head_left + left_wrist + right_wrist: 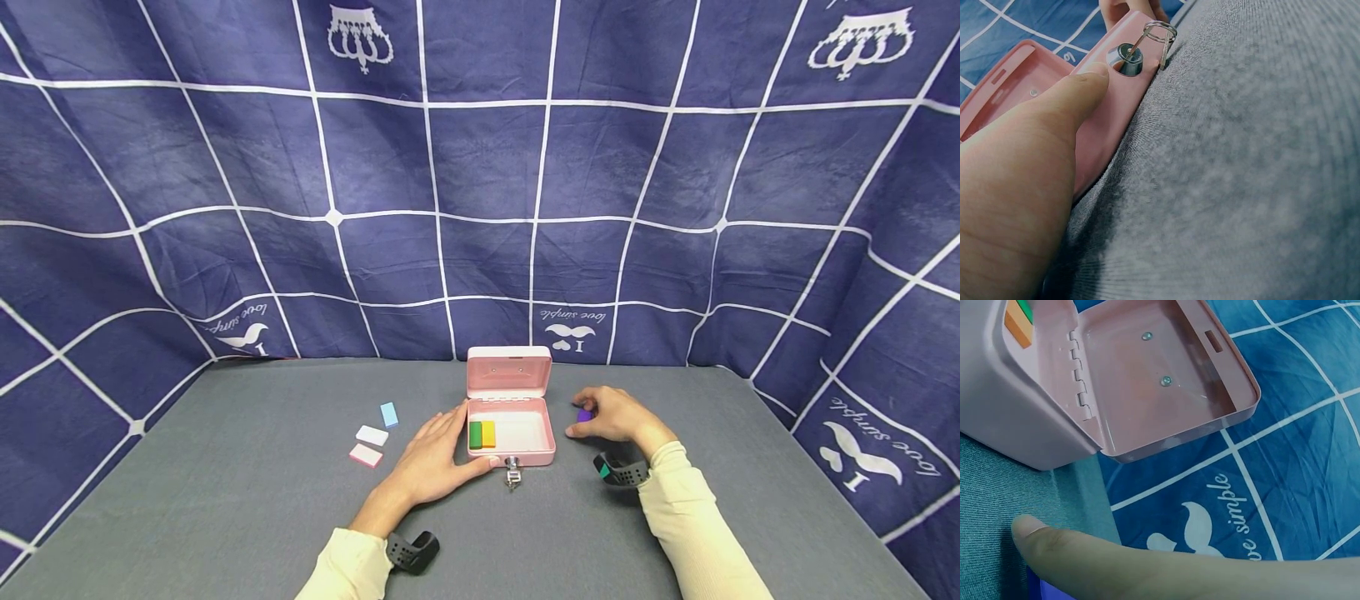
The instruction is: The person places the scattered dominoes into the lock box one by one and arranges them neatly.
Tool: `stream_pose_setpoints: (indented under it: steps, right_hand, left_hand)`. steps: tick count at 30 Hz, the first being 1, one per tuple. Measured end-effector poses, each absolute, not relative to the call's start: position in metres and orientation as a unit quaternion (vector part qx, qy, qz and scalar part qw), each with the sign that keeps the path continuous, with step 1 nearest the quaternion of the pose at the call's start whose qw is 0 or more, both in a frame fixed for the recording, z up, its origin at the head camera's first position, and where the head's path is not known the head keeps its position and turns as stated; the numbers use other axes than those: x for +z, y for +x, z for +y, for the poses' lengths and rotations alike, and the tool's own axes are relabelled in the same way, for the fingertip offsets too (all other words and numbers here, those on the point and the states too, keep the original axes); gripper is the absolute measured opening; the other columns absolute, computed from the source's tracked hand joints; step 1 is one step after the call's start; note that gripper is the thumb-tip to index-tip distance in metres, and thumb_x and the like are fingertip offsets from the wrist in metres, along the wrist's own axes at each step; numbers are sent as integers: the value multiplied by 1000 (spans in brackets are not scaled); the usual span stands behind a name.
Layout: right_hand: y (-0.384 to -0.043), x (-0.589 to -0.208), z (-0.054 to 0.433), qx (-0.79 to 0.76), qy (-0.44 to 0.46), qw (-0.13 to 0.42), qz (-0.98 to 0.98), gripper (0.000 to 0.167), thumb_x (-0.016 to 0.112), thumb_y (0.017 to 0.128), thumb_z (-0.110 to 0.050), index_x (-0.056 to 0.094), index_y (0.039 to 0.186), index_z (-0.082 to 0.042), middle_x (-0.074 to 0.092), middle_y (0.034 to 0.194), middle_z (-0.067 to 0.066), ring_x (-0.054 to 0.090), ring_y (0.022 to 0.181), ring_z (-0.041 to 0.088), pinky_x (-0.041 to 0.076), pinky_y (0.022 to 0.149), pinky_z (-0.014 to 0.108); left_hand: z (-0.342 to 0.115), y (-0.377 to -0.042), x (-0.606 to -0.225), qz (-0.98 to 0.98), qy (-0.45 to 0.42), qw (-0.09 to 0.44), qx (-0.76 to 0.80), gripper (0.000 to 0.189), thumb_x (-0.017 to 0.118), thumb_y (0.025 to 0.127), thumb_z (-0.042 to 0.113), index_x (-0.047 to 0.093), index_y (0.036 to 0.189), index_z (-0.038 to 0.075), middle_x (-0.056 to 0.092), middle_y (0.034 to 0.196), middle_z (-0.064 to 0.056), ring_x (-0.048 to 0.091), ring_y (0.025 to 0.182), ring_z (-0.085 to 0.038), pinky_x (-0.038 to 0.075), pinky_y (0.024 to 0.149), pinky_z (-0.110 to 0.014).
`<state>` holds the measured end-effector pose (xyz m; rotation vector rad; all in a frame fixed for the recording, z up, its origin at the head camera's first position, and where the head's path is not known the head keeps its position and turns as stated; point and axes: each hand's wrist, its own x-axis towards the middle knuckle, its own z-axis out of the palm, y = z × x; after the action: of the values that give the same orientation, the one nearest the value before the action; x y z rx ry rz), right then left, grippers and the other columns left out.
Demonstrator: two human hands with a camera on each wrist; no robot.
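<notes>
Over on the left lie a pink block, a white block and a blue block; then the left hand, fingers straight, rests against the open pink box, which holds a green block and a yellow block. Rightward, a purple block sits between the right hand's parted, bent thumb and fingers; whether they grip it, I can't tell.

A table with a grey cloth top carries an open pink box near its far edge. Left of the box lie a blue block, a white block and a pink block, near one another. On the right, the right hand partly hides a purple block.
</notes>
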<state>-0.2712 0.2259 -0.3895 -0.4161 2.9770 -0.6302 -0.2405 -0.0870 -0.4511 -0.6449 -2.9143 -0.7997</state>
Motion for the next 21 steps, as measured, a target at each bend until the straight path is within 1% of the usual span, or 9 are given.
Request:
stream_pose_setpoints:
  steps: [7,12,21]
  right_hand:
    - [-272,-391,228,-199,-127,40,971,57,85,73,-35,69,118,-4,71,103,12,65,96,25,53,88,44]
    - [-272,-391,229,-199,-128,37,971,55,85,74,-33,70,117,-3,70,100,11,64,93,24,53,86,43]
    - [-273,-393,228,-201,-123,45,971,50,86,74,-31,70,114,-4,69,98,9,63,92,21,52,86,42]
  left_hand:
    - [-87,-241,-451,-941,-213,31,-261,102,61,84,70,25,159,11,38,161,-8,37,148,-33,24,125,-49]
    - [-87,-242,-453,-941,-213,31,-260,103,61,84,70,25,159,10,37,161,-9,36,149,-33,24,125,-49]
    - [-87,-241,-452,-942,-211,30,-259,102,61,84,71,25,159,11,38,161,-8,37,148,-32,23,125,-48]
